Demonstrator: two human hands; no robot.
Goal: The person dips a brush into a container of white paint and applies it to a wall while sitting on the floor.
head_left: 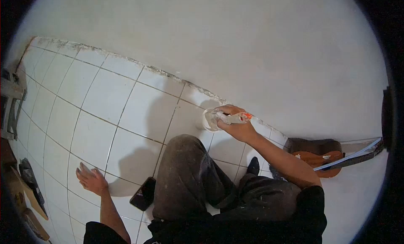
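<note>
My right hand is closed round a pale, stick-like tool with an orange end, over a white round container beside the wall's base. What the tool's lower end touches is hidden by the hand and container. My left hand is off to the left above the white tiles, fingers apart, holding nothing. Between my left hand and my bent knee, a dark phone lies on the floor.
A pale wall rises from the tiles, with a rough, stained lower edge. At right are a brown-orange object and light blue strips. Cardboard and a grey frame stand at far left.
</note>
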